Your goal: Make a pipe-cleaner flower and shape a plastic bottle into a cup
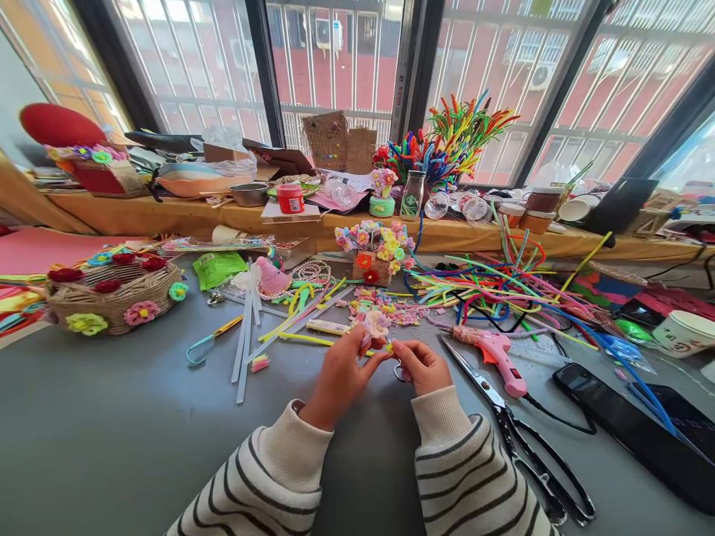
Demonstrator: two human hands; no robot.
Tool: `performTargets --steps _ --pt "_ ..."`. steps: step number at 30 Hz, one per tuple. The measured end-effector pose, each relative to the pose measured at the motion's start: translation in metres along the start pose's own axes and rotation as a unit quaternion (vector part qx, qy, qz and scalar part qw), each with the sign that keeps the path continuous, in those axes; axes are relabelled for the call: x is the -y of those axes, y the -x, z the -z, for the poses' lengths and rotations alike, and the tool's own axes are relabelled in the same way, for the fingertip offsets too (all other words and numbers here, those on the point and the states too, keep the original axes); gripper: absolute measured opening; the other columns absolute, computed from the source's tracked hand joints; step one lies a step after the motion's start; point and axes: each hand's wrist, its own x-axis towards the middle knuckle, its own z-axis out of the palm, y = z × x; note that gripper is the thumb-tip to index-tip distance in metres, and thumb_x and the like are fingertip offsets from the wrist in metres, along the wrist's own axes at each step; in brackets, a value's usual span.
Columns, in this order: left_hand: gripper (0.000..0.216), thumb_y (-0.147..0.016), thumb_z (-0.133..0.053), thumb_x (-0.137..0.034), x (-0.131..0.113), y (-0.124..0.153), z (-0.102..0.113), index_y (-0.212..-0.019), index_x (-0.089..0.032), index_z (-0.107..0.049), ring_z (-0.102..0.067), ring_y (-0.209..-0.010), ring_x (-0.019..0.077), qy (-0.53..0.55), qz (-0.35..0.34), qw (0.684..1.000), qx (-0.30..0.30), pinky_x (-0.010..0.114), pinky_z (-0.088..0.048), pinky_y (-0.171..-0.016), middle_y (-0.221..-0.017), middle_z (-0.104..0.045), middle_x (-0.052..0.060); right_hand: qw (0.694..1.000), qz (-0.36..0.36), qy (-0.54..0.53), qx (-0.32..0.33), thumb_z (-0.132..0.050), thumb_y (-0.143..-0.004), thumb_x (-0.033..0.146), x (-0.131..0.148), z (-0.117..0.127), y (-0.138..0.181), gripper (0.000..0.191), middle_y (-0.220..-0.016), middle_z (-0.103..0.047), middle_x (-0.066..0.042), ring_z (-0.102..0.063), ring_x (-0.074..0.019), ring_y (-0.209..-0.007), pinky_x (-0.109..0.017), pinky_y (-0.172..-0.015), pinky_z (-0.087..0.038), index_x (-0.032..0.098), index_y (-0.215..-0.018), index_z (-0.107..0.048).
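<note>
Toward the table's far left corner: woven basket with crocheted-looking flowers on its side. Right of it, nearer the far edge, a green packet. Clear sticks lie loose, pointing roughly from the far edge to the near one; yellow-handled tool just beside them.

Middle of the table: left hand, thumb and fingers closed on a pale pink flower, which is held up off the surface. Small basket of flowers beyond, near the far edge. Right hand just beside the left, thumb and forefinger pinched on a small yellow piece below the flower. Metal ring under these fingers; whether gripped, cannot tell.

Right of the hands: large scissors, tips toward the far edge; pink glue gun beside them. Tangled coloured stems along the far edge. Black phone toward the right edge, paper cup farther back.
</note>
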Motion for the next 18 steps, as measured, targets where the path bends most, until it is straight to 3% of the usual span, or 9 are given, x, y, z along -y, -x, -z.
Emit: performTargets --steps 6,13,18 --pt "0.017 -0.068 -0.047 -0.034 -0.0006 0.0033 -0.0031 -0.062 -0.018 -0.047 -0.043 -0.046 0.0089 -0.131 -0.031 0.99 -0.043 0.019 -0.031 -0.047 -0.052 -0.049 -0.003 0.997 0.048 0.054 -0.015 -0.061 -0.051 0.038 -0.0002 0.0006 0.0004 0.025 -0.04 -0.043 0.005 -0.032 -0.0035 -0.035 -0.019 -0.037 -0.024 0.013 -0.051 -0.056" --pt "0.015 -0.069 -0.046 -0.029 0.003 0.0056 -0.0036 -0.058 -0.019 -0.048 -0.038 -0.04 0.0081 -0.162 -0.023 0.985 -0.052 0.019 -0.03 -0.045 -0.045 -0.044 -0.004 0.998 0.029 0.049 -0.024 -0.061 -0.051 0.041 0.0 -0.0005 0.0014 0.029 -0.048 -0.055 0.0 -0.034 -0.0046 -0.035 -0.02 -0.037 -0.025 0.012 -0.055 -0.06" --pt "0.012 -0.069 -0.043 -0.023 0.0023 0.0066 -0.001 -0.065 -0.02 -0.053 -0.041 -0.043 0.0094 -0.131 -0.019 0.991 -0.033 0.019 -0.033 -0.047 -0.049 -0.05 -0.001 0.999 0.01 0.031 -0.025 -0.061 -0.049 0.041 0.0015 -0.0028 0.0036 0.029 -0.042 -0.051 0.001 -0.033 -0.0045 -0.034 -0.019 -0.035 -0.025 0.012 -0.054 -0.06"
